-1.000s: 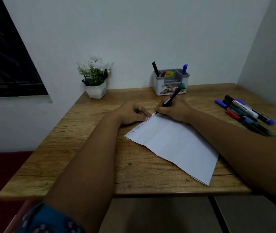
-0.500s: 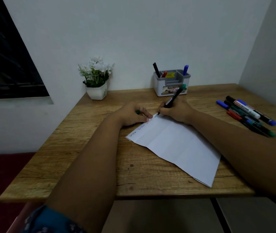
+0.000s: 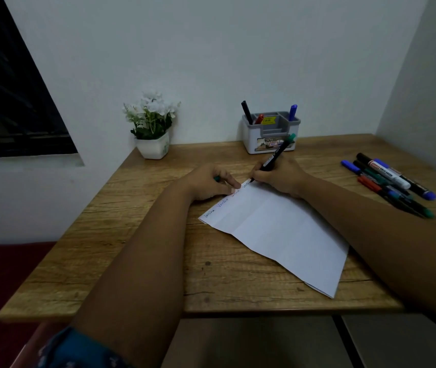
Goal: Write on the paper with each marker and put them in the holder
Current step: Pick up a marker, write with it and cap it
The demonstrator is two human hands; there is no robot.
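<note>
The marker (image 3: 278,154), dark-bodied with a green end, is pinched in the right hand (image 3: 278,179) in a writing grip, tip down on the far corner of the paper (image 3: 278,232), barrel leaning back toward the holder (image 3: 270,136). The tilt appears to suit writing along the paper's far edge, where a row of small words already runs. The left hand (image 3: 211,183) rests at that same edge, fingertips pressing the sheet, likely to keep it from sliding under the stroke; its fingers curl round a small green piece (image 3: 217,178), probably the cap, kept ready for recapping. The paper lies skewed on the table (image 3: 137,235), creased from folding, one corner near the front edge. The holder stands at the back against the wall, with a black, a red and a blue marker upright in its compartments. A loose group of markers (image 3: 389,181) lies at the right, well apart from the paper, evidently awaiting use. A potted plant (image 3: 153,126) stands at the back left. The table is wood-grained; pale walls (image 3: 211,49) enclose the corner, and a dark window (image 3: 4,102) shows at left.
</note>
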